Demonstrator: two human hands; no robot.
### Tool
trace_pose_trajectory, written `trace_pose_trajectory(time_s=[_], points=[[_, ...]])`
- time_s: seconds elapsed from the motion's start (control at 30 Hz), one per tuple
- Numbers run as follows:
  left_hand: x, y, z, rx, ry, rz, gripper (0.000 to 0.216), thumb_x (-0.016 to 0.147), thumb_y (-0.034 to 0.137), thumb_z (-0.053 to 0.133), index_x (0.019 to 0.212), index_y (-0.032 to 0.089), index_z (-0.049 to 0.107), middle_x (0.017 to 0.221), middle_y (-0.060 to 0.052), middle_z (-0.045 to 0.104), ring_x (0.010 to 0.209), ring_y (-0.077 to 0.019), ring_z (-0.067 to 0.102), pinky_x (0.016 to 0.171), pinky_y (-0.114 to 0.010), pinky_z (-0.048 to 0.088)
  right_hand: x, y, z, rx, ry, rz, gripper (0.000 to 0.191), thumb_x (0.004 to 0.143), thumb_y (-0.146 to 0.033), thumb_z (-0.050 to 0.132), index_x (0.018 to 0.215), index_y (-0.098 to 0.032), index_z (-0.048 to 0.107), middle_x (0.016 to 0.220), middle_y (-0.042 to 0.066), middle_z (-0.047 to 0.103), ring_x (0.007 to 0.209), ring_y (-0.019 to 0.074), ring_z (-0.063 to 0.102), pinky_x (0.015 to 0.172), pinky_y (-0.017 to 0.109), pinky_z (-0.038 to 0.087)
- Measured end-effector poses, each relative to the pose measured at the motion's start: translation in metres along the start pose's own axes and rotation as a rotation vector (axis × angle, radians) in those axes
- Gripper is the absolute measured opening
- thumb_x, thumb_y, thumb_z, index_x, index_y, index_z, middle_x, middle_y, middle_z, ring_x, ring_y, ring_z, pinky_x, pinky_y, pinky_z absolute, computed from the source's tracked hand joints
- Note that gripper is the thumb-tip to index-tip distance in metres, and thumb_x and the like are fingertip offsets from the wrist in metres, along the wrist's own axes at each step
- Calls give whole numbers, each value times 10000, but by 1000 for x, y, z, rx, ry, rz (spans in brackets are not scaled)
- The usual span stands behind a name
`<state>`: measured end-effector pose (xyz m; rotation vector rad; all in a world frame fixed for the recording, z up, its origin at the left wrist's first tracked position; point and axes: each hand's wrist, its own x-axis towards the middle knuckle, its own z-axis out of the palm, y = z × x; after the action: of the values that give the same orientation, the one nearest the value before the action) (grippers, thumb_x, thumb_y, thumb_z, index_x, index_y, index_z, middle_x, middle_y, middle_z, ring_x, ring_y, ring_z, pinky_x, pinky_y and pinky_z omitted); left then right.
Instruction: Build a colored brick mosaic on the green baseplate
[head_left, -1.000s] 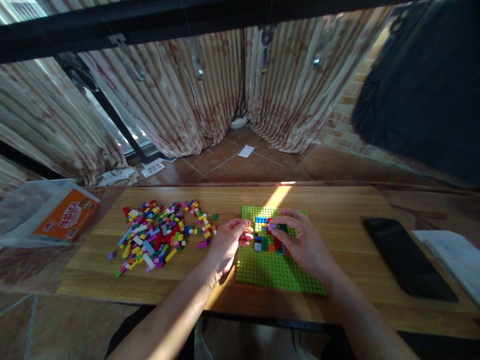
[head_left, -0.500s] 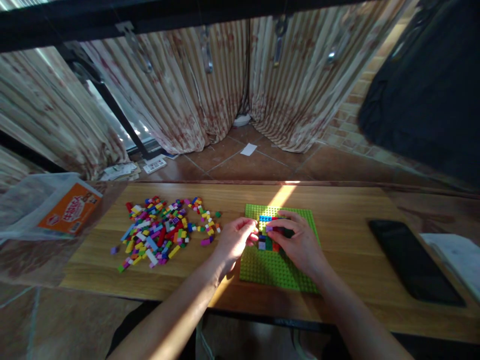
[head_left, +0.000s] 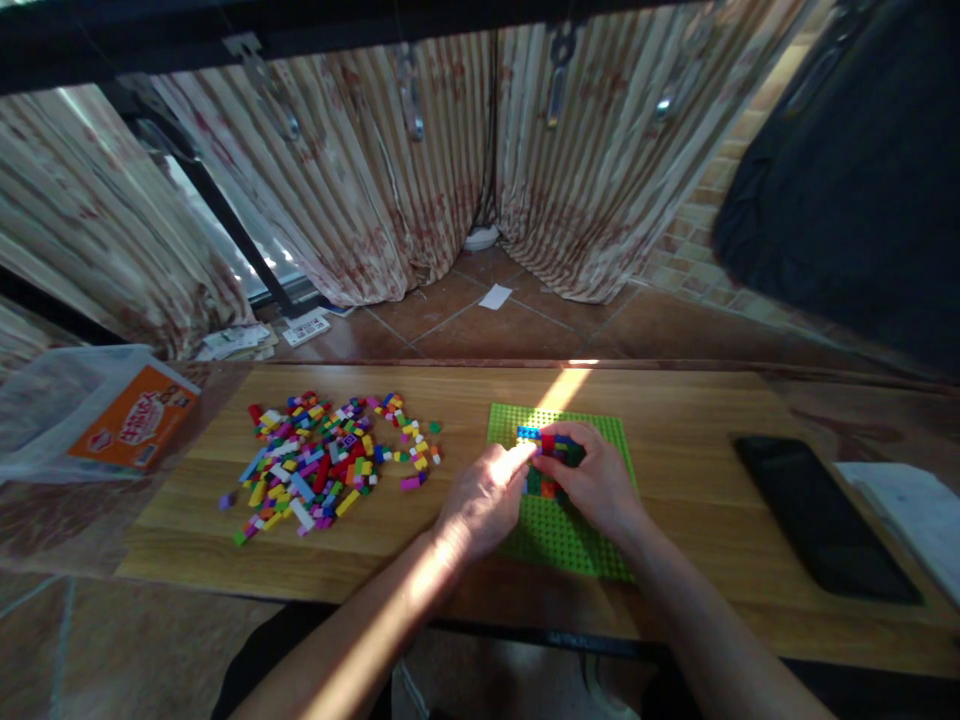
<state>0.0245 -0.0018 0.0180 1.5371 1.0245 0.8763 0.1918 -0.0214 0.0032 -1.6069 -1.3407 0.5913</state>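
From my head view, I sit at a long wooden table [head_left: 705, 500] with a brown tiled floor [head_left: 450, 325] and striped, red-patterned fabric curtains [head_left: 420, 200] beyond it. A black flat slab [head_left: 825, 520] lies toward the table's right end. A square green studded plastic baseplate [head_left: 570, 535] carries a cluster of coloured plastic bricks [head_left: 548, 441]. My left hand [head_left: 486, 497] and right hand [head_left: 600, 480] meet there, fingertips close together; I cannot tell whether either is clamped on a brick. A loose multicoloured brick pile [head_left: 315, 460] spreads left. Past the table's left end stands a clear plastic bin [head_left: 67, 370] showing an orange printed panel [head_left: 135, 418]; its other contents are too blurred to tell.
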Motion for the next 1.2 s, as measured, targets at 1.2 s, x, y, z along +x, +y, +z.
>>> trace_pose_trajectory(time_s=[1.2], points=[[-2,-8,-1,430,-60,177,372,942,238,429,1267,232,610,1177,-117,657,1076,-245,604,989,-365,450,8,8,-10,176,-135,78,143,818,-305,617,901,-253,722,931,30,697,867,185,637,805,349,517]])
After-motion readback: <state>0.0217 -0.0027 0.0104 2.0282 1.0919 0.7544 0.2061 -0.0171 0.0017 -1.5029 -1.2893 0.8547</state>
